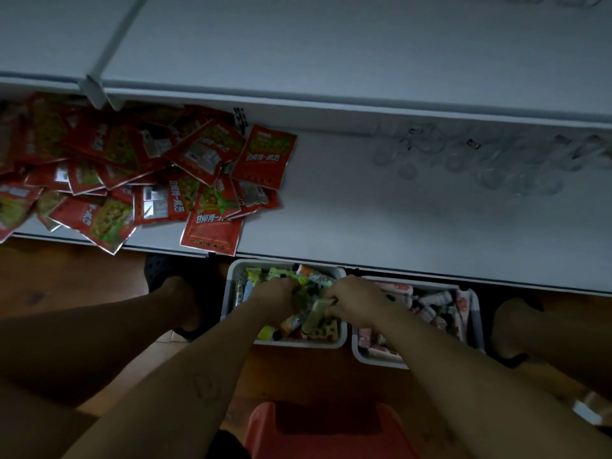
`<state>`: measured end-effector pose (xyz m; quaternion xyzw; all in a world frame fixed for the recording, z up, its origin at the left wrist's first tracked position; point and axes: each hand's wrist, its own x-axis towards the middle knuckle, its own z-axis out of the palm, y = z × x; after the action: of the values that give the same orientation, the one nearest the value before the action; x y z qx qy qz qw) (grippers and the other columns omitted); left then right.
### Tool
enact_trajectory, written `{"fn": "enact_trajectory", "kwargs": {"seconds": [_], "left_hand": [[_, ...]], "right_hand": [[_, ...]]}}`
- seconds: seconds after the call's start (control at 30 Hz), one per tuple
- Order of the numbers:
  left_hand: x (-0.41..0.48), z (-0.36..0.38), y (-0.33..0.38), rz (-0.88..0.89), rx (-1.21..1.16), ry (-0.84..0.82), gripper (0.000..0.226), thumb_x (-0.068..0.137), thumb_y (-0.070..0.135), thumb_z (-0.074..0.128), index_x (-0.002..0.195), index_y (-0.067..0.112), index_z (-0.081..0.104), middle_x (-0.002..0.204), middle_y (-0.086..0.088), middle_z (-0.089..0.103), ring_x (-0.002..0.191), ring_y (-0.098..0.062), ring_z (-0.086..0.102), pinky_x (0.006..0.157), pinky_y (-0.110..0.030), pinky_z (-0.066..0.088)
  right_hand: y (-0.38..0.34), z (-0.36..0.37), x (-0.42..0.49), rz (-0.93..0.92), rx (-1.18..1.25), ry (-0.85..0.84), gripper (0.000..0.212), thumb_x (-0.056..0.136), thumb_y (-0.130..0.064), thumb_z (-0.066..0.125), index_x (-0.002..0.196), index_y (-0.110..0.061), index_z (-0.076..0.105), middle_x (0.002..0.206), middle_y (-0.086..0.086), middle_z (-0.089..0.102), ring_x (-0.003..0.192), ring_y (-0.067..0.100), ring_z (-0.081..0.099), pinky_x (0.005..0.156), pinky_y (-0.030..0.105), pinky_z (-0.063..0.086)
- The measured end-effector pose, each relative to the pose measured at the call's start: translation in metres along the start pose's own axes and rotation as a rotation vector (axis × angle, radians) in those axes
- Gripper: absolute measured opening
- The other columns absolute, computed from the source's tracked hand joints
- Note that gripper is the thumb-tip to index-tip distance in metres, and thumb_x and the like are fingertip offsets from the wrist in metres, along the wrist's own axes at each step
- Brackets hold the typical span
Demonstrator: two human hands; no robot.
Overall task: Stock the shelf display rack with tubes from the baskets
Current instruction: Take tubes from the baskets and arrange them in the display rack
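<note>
The white shelf (364, 220) juts over the far rim of the left basket (231, 293), with red packets (149, 167) heaped on it further left and a second basket (478, 323) just right. Inside the left basket your right hand (357, 301) curls round a green tube (317, 315). Your left hand (278, 294) sits curled among tubes (309, 271) beside it, though dimness hides whether it grips one.

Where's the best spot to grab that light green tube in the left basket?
Take the light green tube across its narrow sides near the upper end, coming from above. It lies slanted on top of the pile in the left basket, so that end is free; the right hand curls round it there. The left hand rests among the tubes beside it.
</note>
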<state>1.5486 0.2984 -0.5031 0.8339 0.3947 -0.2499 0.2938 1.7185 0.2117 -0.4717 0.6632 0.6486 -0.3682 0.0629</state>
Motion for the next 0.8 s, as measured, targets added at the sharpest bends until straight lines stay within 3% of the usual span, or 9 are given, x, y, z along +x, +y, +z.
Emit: {"fn": "enact_trajectory", "kwargs": {"seconds": [0.1, 0.23, 0.3, 0.37, 0.47, 0.57, 0.63, 0.7, 0.8], "left_hand": [[-0.008, -0.015, 0.005, -0.015, -0.112, 0.013, 0.036, 0.094, 0.024, 0.052, 0.128, 0.012, 0.051, 0.119, -0.015, 0.061, 0.108, -0.035, 0.057, 0.084, -0.039, 0.047], [-0.026, -0.030, 0.010, -0.035, -0.248, 0.127, 0.022, 0.097, 0.017, 0.045, 0.115, 0.008, 0.053, 0.104, -0.014, 0.063, 0.096, -0.032, 0.059, 0.071, -0.029, 0.041], [-0.039, -0.041, 0.014, -0.047, -0.313, 0.150, 0.009, 0.097, 0.016, 0.045, 0.097, 0.011, 0.051, 0.085, -0.004, 0.056, 0.081, -0.023, 0.054, 0.064, -0.026, 0.034], [-0.049, -0.052, 0.015, -0.030, -0.372, 0.183, 0.016, 0.097, 0.017, 0.046, 0.082, 0.015, 0.044, 0.076, 0.000, 0.050, 0.072, -0.019, 0.049, 0.060, -0.028, 0.034], [-0.061, -0.071, 0.016, -0.003, -0.405, 0.235, 0.015, 0.098, 0.019, 0.046, 0.088, 0.008, 0.046, 0.090, -0.011, 0.055, 0.078, -0.025, 0.051, 0.065, -0.031, 0.036], [-0.075, -0.096, 0.024, 0.028, -0.438, 0.328, 0.018, 0.099, 0.019, 0.045, 0.106, 0.005, 0.051, 0.104, -0.011, 0.062, 0.092, -0.025, 0.060, 0.073, -0.032, 0.047], [-0.087, -0.116, 0.033, 0.084, -0.481, 0.362, 0.022, 0.100, 0.022, 0.043, 0.116, 0.008, 0.050, 0.108, -0.009, 0.063, 0.098, -0.022, 0.062, 0.082, -0.038, 0.052], [-0.101, -0.137, 0.044, 0.120, -0.502, 0.378, 0.024, 0.101, 0.028, 0.040, 0.117, 0.011, 0.047, 0.101, -0.005, 0.061, 0.092, -0.018, 0.061, 0.076, -0.037, 0.051], [-0.123, -0.164, 0.057, 0.171, -0.462, 0.498, 0.021, 0.102, 0.032, 0.039, 0.112, 0.015, 0.046, 0.085, 0.001, 0.056, 0.072, -0.015, 0.055, 0.059, -0.028, 0.044]], "right_hand": [[0.002, -0.006, -0.008, 0.053, 0.283, 0.103, 0.024, 0.088, -0.036, 0.065, 0.101, -0.018, 0.072, 0.091, 0.002, 0.067, 0.066, 0.013, 0.055, 0.060, 0.026, 0.042], [-0.001, -0.004, -0.017, 0.143, 0.636, 0.229, 0.012, 0.088, -0.027, 0.066, 0.080, -0.018, 0.065, 0.077, -0.001, 0.066, 0.070, 0.016, 0.062, 0.062, 0.026, 0.045], [-0.007, -0.006, -0.021, 0.188, 0.855, 0.225, 0.009, 0.094, -0.019, 0.057, 0.086, -0.018, 0.058, 0.079, 0.000, 0.065, 0.065, 0.015, 0.063, 0.056, 0.026, 0.046], [-0.014, -0.011, -0.024, 0.231, 1.063, 0.208, 0.007, 0.099, -0.016, 0.048, 0.099, -0.014, 0.055, 0.086, 0.007, 0.066, 0.060, 0.021, 0.064, 0.046, 0.025, 0.044], [-0.027, -0.027, -0.024, 0.288, 1.281, 0.250, 0.022, 0.103, -0.020, 0.038, 0.117, -0.006, 0.047, 0.088, 0.015, 0.062, 0.053, 0.025, 0.059, 0.045, 0.028, 0.043], [-0.042, -0.052, -0.030, 0.272, 1.285, 0.303, 0.035, 0.103, -0.033, 0.037, 0.127, -0.008, 0.040, 0.095, 0.015, 0.058, 0.053, 0.018, 0.052, 0.045, 0.027, 0.042], [-0.052, -0.073, -0.038, 0.187, 1.193, 0.294, 0.054, 0.095, -0.046, 0.051, 0.136, -0.017, 0.033, 0.112, 0.011, 0.056, 0.072, 0.019, 0.057, 0.051, 0.026, 0.046], [-0.061, -0.093, -0.045, 0.118, 0.939, 0.351, 0.066, 0.085, -0.046, 0.067, 0.136, -0.020, 0.034, 0.126, 0.004, 0.052, 0.096, 0.022, 0.058, 0.069, 0.033, 0.051], [-0.073, -0.122, -0.060, 0.029, 0.798, 0.445, 0.041, 0.089, -0.032, 0.065, 0.123, -0.016, 0.049, 0.115, -0.001, 0.058, 0.087, 0.017, 0.061, 0.074, 0.034, 0.054]]}}
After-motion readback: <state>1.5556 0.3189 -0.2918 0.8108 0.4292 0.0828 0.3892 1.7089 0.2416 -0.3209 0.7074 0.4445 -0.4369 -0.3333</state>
